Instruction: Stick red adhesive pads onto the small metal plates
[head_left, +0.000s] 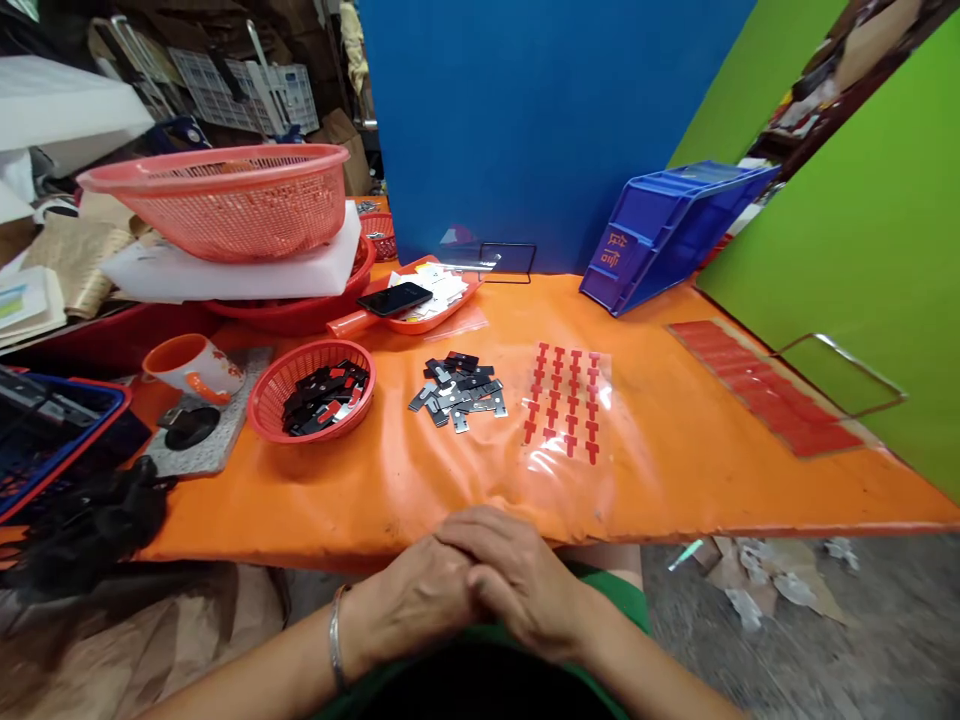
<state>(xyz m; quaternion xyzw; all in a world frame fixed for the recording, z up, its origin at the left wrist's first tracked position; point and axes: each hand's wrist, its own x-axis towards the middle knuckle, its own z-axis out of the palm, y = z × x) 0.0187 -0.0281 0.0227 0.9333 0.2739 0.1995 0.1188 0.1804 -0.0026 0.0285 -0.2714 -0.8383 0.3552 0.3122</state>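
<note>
My left hand [412, 597] and my right hand [525, 580] are clasped together at the table's front edge, the right one lying over the left, fingers wrapped round. Neither shows an object in it. Beyond them on the orange table [420, 500] lies a loose pile of small black and silver metal pieces [461, 388]. To its right is a clear sheet with rows of red T-shaped stickers [562, 400]. A red basket [262, 400] on the left holds more black pieces, some with red on them.
A mug [199, 368] stands on a grey slab [232, 440] at left. Behind are a phone [395, 298] on a red scoop [352, 322], a large pink basket [240, 205] on white foam [247, 275], and a tilted blue bin [637, 240]. Red strips [757, 380] lie at right.
</note>
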